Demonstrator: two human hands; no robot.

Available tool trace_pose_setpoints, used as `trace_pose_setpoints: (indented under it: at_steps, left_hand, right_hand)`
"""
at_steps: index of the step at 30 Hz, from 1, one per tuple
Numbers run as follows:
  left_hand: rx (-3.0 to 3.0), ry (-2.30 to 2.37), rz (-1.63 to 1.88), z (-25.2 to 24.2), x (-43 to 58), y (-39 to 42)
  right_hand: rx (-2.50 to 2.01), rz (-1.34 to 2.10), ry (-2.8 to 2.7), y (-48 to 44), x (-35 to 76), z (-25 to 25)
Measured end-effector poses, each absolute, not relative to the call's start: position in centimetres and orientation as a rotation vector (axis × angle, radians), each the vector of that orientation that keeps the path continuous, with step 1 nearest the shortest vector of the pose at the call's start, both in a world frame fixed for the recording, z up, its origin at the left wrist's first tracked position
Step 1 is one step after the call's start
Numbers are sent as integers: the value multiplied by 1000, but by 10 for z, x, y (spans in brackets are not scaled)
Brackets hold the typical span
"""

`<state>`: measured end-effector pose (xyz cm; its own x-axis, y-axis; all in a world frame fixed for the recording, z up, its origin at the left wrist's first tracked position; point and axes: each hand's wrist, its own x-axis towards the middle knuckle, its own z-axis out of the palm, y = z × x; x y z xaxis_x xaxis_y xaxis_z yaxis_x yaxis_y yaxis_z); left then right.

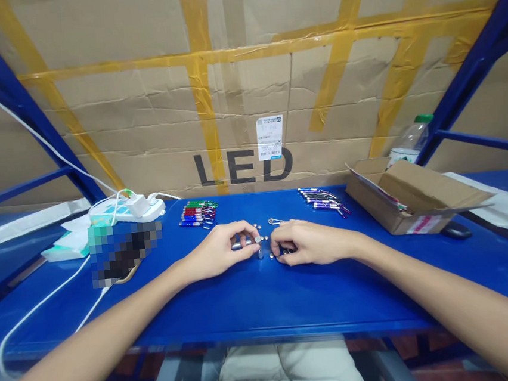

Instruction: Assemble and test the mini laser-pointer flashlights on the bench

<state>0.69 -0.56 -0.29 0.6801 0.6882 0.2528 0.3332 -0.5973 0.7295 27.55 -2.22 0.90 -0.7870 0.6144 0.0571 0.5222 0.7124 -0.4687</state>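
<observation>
My left hand (215, 251) is closed around a small silver metal tube (241, 245) lying across its fingers. A round silver end piece (257, 240) shows at its thumb and fingertips. Just to the right, my right hand (308, 242) rests at the table with its fingers curled in and the fingertips low; what they hold, if anything, I cannot make out. Several small silver button cells (272, 256) lie on the blue table between the two hands. Behind the right hand is a small metal clip (275, 221).
Red, green and blue pen-like tubes with clips (197, 213) lie back left; purple and black ones (324, 200) back right. An open cardboard box (412, 199) stands right, near a dark mouse-like object (456, 230). A phone (128, 256), white cables and a power strip (134, 208) occupy the left.
</observation>
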Motion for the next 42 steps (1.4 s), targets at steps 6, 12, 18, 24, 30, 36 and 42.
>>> trace_pose_setpoints:
  at_steps: [6, 12, 18, 24, 30, 36, 42]
  left_hand:
    - [2252, 788, 682, -3, 7, -4]
    - [2247, 801, 675, -2, 8, -6]
    - [2274, 791, 668, 0, 7, -8]
    - [2278, 788, 678, 0, 7, -7]
    - [2278, 804, 677, 1, 8, -7]
    - [2271, 804, 679, 1, 8, -8]
    - [2270, 796, 693, 0, 7, -7]
  right_hand:
    - [-958, 642, -2722, -23, 277, 10]
    - [-982, 658, -2738, -23, 277, 11]
    - [-1003, 693, -2732, -22, 279, 13]
    - [-972, 737, -2756, -22, 281, 13]
    - [-961, 724, -2761, -24, 279, 13]
    - [-990, 729, -2757, -27, 277, 16]
    - [-1019, 750, -2722, -26, 276, 13]
